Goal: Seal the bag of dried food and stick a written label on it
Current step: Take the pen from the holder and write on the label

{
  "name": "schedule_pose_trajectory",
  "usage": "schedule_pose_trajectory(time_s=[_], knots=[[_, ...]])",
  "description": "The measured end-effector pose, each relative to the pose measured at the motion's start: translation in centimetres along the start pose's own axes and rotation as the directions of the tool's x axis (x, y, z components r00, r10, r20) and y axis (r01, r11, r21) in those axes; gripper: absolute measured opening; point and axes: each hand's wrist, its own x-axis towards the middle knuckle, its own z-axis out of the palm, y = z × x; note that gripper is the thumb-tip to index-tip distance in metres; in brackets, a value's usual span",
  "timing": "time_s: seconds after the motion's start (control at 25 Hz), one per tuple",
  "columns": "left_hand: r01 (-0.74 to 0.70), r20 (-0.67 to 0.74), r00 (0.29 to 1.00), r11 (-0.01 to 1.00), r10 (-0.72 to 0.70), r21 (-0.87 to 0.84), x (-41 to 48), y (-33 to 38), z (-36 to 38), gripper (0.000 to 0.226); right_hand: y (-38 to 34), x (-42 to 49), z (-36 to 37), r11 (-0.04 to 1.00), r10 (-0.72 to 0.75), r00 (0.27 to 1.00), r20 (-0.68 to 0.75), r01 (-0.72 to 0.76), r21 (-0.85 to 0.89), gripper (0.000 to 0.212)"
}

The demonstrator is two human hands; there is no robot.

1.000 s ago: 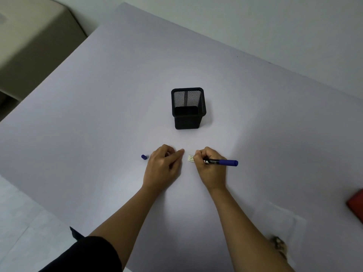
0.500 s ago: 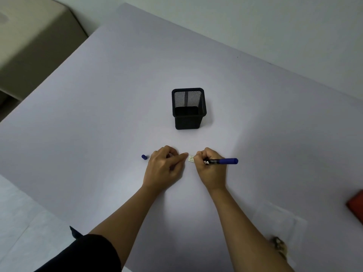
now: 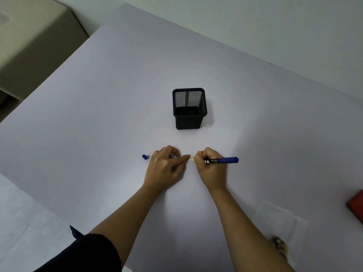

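The person appears to be writing on a small white label [image 3: 192, 158]. It lies flat on the worktop [image 3: 98, 114] between the two hands, at 6 o'clock from the black mesh pen pot [image 3: 188, 108]. The left hand [image 3: 165, 167] pins the label's left edge with the tip of a straight forefinger; its other fingers are loosely curled and hold nothing. The right hand [image 3: 211, 167] has its fingers pinching a blue marker [image 3: 222, 160] near the tip, with the barrel pointing to 3 o'clock. The nib is hidden behind the knuckles. The marker's cap [image 3: 145, 157] lies alone at 9 o'clock from the left hand. The clear bag [image 3: 280, 226] of dried food [image 3: 279, 245] lies well apart at 5 o'clock, partly behind the right forearm. Whether its mouth is sealed cannot be told.

The likeliest trouble is the label shifting. Only one fingertip holds it, so a firm stroke could pivot or slide it and skew the writing. That fingertip also sits close to the nib, so ink may land on skin, or a wet line may smear if the finger creeps across. The writing hand could drag over fresh ink in the same way. The loose cap looks round and could roll away if nudged. The right forearm hangs over the bag, so drawing it back carelessly could brush the bag and, if it is unsealed, spill food.
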Motion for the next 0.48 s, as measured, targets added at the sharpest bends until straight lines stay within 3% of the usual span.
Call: schedule_pose_trajectory(time_s=[0.48], knots=[[0.008,0.009,1.0,1.0,-0.008,0.012,-0.02,0.06,-0.05,0.018,0.39,-0.04,0.06,0.999,-0.024,0.999,-0.038,0.022,-0.033,0.03]])
